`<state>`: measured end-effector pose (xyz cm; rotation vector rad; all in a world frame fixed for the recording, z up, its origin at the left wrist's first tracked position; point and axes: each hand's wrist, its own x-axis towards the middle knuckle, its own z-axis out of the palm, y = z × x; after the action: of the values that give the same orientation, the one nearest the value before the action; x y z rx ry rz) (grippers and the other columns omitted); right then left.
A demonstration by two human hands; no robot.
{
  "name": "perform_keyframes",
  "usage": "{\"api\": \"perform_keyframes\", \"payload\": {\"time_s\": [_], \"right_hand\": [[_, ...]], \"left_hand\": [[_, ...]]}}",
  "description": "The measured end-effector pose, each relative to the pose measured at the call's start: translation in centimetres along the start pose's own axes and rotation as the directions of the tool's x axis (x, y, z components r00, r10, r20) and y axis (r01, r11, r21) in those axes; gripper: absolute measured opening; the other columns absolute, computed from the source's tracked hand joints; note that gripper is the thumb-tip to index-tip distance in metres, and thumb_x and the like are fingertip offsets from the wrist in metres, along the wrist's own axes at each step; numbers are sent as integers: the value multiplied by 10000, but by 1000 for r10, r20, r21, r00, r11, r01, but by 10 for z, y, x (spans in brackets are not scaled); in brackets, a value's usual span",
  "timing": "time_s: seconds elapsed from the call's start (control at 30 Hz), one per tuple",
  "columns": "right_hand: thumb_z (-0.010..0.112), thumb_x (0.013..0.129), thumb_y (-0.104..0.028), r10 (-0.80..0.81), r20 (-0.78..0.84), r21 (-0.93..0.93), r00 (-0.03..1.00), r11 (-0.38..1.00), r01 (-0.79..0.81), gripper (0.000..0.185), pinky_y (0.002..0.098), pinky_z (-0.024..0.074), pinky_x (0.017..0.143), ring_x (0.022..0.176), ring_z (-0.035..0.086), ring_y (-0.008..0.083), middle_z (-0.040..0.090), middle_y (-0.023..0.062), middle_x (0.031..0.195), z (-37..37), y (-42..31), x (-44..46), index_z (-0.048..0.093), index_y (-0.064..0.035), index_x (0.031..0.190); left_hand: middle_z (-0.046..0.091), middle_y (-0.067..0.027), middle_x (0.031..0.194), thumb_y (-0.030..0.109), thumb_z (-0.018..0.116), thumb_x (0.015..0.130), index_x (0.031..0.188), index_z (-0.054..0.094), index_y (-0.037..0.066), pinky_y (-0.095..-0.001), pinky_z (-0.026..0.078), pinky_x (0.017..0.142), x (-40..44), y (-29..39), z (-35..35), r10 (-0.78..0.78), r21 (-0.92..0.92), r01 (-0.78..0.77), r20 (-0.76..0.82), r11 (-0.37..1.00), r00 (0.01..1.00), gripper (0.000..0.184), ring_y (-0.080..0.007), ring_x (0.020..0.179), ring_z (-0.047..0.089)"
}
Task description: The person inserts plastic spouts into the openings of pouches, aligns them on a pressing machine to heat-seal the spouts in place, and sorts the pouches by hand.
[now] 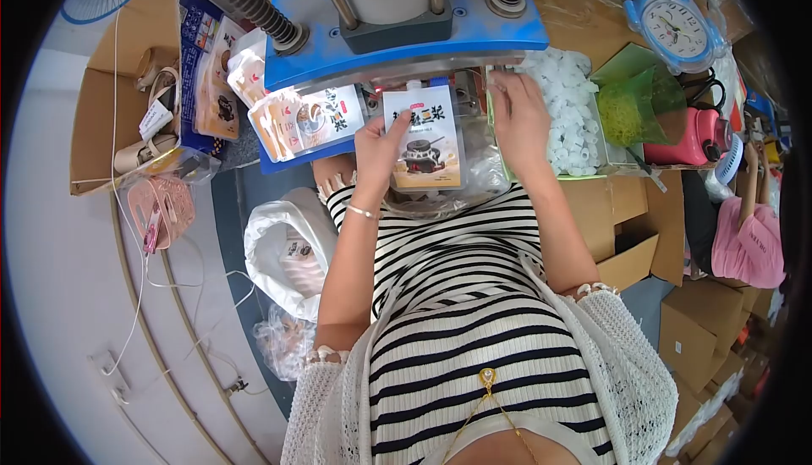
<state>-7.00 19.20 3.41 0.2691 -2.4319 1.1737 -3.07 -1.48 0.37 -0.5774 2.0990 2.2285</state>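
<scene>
My left hand (378, 154) grips a drink pouch (430, 150) by its left edge, thumb across the printed front. The pouch stands nearly upright below a blue press (406, 46), its top edge close under the press head. A pale piece shows at the pouch's top, too small to name. My right hand (519, 122) is raised beside the pouch, at the left rim of a bin of white plastic spouts (571, 114). Its fingers are bent together; whatever they hold is hidden. Left of the press, several similar pouches (304, 120) lie stacked on a blue tray (292, 159).
An open cardboard box (101, 135) and a pink basket (169, 211) are at the left. Below sits a white sack (275, 283) with pouches inside. A blue alarm clock (675, 29), a green container (643, 97) and a red bottle (689, 137) stand right. Another person (748, 241) works far right.
</scene>
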Motion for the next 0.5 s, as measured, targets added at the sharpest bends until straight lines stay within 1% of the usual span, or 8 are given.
{"api": "perform_keyframes", "payload": {"time_s": [0.13,0.17,0.2,0.27,0.3,0.33,0.4,0.5], "right_hand": [[579,838,-53,-152,127,-288,980,940,183,157,415,481,781,926,588,335,617,132,1025,-5,25,12,626,-42,987],[571,833,-45,-119,129,-266,984,952,150,186,422,476,792,946,580,341,611,135,1036,-3,26,11,616,-46,1014],[563,827,-37,-80,132,-245,988,963,111,217,430,472,802,967,571,348,606,139,1046,0,27,6,607,-51,1040],[547,822,-38,-8,167,-228,986,973,47,274,440,466,821,993,561,354,594,152,1065,3,31,-1,578,-58,1093],[539,822,-45,20,185,-245,983,969,26,300,443,463,829,999,559,353,587,161,1073,6,32,1,559,-59,1121],[513,816,-56,-26,167,-244,986,967,67,299,445,459,840,1007,552,360,572,184,1089,11,36,-1,545,-43,1114],[510,787,-44,-14,210,-247,978,967,67,288,440,447,854,988,537,375,566,188,1043,21,48,1,557,-51,1072],[541,783,-48,158,89,-52,983,987,-154,175,423,453,821,948,548,340,584,171,947,1,29,7,533,-30,957]], "left_hand": [[668,-27,755,299,680,874,941,706,12,-206,430,592,14,-2,1,75,-62,-74,23,995,997,296,-50,660,556],[669,-60,734,343,664,873,963,708,36,-242,449,604,13,6,-11,104,407,-102,18,908,994,323,-101,654,589],[670,-93,713,387,649,872,985,709,60,-278,468,616,8,12,-19,132,784,-104,29,612,991,351,-153,648,623],[679,-172,958,444,636,852,1096,663,73,-397,506,741,-20,37,-23,518,920,-26,-196,391,832,444,-336,858,657],[633,-183,1116,362,687,821,1172,600,21,-398,485,834,-19,32,-34,667,962,-40,-156,268,729,497,-339,997,617],[588,-194,1201,256,730,774,1210,550,-22,-409,447,917,-15,23,-48,759,972,-218,74,91,647,548,-358,1112,553],[561,-202,1236,188,734,747,1222,541,-4,-444,423,951,-14,-14,-58,681,956,-292,205,14,703,548,-374,1141,527],[563,-213,1196,109,617,825,1178,588,21,-470,404,929,-31,-35,-69,681,904,-400,200,149,705,365,-401,1088,523]]}}
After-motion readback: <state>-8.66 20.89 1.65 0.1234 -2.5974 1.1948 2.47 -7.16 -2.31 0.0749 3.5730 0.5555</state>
